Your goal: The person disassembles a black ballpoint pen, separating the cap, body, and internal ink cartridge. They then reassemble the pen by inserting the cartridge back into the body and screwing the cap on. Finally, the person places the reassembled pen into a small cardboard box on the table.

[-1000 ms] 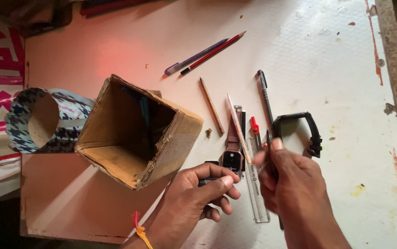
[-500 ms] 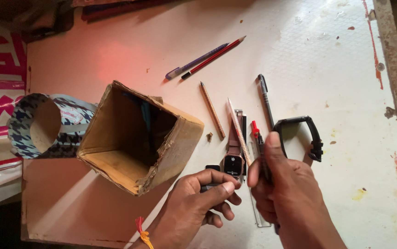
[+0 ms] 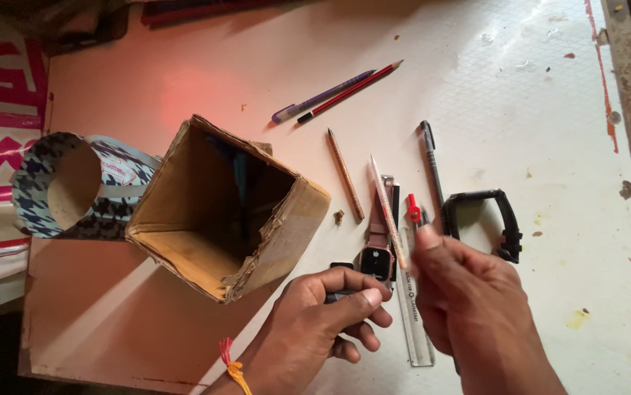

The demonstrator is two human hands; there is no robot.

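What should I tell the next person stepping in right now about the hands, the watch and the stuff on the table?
Left hand: closed around a small dark object next to the wristwatch.
Right hand: fingertips pinch a slim tool with a red tip, raised just above the clear ruler.
Around them: a black strap loop right of the ruler; a pale pencil lying across the watch strap; a brown pencil, black pen, red pencil and purple pen farther up.
The open cardboard box lies on its side to the left, with a patterned tube beyond.
Nothing has been put in the box that I can see; its inside is dark.
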